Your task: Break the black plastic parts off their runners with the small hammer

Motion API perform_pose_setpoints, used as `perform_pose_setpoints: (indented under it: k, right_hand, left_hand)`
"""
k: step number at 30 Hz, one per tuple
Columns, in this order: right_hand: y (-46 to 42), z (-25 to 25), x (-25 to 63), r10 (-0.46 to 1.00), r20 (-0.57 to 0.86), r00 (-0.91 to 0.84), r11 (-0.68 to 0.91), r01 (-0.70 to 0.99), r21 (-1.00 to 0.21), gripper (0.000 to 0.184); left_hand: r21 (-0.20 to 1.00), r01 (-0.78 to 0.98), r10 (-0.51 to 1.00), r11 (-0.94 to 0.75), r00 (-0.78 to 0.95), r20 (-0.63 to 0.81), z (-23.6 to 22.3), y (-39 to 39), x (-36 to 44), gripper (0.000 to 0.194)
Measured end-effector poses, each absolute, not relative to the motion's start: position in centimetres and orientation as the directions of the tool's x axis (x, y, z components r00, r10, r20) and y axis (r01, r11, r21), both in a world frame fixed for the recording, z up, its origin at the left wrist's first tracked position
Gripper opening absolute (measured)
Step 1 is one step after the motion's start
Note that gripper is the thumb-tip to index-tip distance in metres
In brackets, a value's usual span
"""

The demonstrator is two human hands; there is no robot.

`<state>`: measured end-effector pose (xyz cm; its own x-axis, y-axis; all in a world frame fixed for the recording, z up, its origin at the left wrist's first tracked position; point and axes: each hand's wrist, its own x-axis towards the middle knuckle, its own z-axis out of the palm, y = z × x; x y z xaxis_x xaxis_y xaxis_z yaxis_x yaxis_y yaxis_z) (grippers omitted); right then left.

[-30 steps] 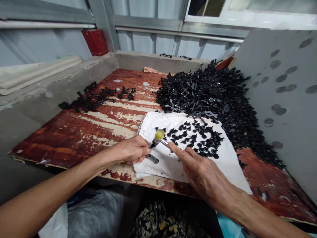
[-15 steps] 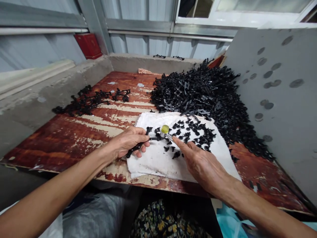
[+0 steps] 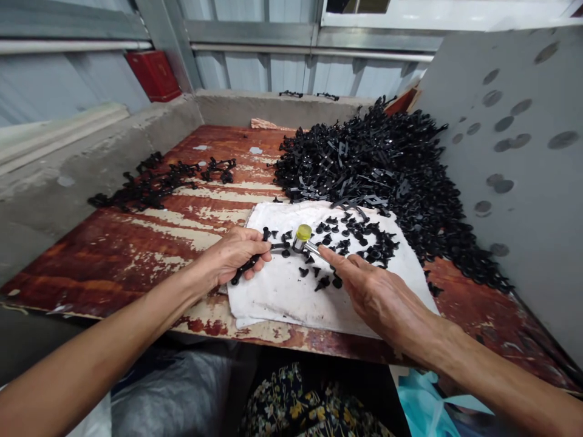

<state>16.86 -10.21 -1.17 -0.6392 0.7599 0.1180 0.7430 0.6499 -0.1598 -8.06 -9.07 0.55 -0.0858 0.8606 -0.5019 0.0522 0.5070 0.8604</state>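
Observation:
My left hand (image 3: 243,252) is closed on a black jointed plastic part (image 3: 246,270), whose arms stick out past the fingers toward the cloth. In my right hand (image 3: 364,282) is a small mallet (image 3: 302,238) with a metal head and a yellow-green face, gripped by its handle with the index finger stretched along it. The mallet head is over the white cloth (image 3: 273,303), just right of the jointed part's tip. Several small black knobs (image 3: 364,233) lie scattered on the cloth around and beyond the mallet.
A large heap of black jointed parts (image 3: 359,158) covers the back right of the worn red table (image 3: 182,237). A smaller group of finished-looking black parts (image 3: 155,182) lies at the left. A grey spotted panel (image 3: 510,152) stands along the right side, and a low concrete ledge (image 3: 136,139) borders the left.
The mallet head has shifted slightly left and tilted a little, away from the tip of the jointed part. Both hands keep their grips. The whole view has shifted slightly.

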Motion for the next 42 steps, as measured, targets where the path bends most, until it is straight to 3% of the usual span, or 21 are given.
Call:
perform_pose_setpoints:
  k: [7,30,37,42]
  right_hand:
    - [-10.1,-1.7,18.1,0.75,0.197,-0.632,0.662,0.718,-0.216,0.059]
    - [-10.3,-1.5,17.7,0.758,0.25,-0.603,0.652,0.686,-0.322,0.056]
    - [-9.9,-0.9,16.0,0.712,0.304,-0.633,0.702,0.641,-0.309,0.054]
    - [-9.9,-0.7,15.6,0.719,0.207,-0.664,0.695,0.696,-0.18,0.063]
  left_hand:
    - [0.831,0.03,0.83,0.556,-0.075,-0.553,0.8,-8.8,-7.8,0.026]
    - [0.835,0.1,0.841,0.541,-0.094,-0.533,0.9,-8.7,-7.8,0.028]
    - [0.827,0.223,0.856,0.516,-0.106,-0.506,1.1,-8.8,-7.6,0.031]
    - [0.833,0.237,0.866,0.499,-0.126,-0.483,0.6,-9.0,-7.7,0.03]
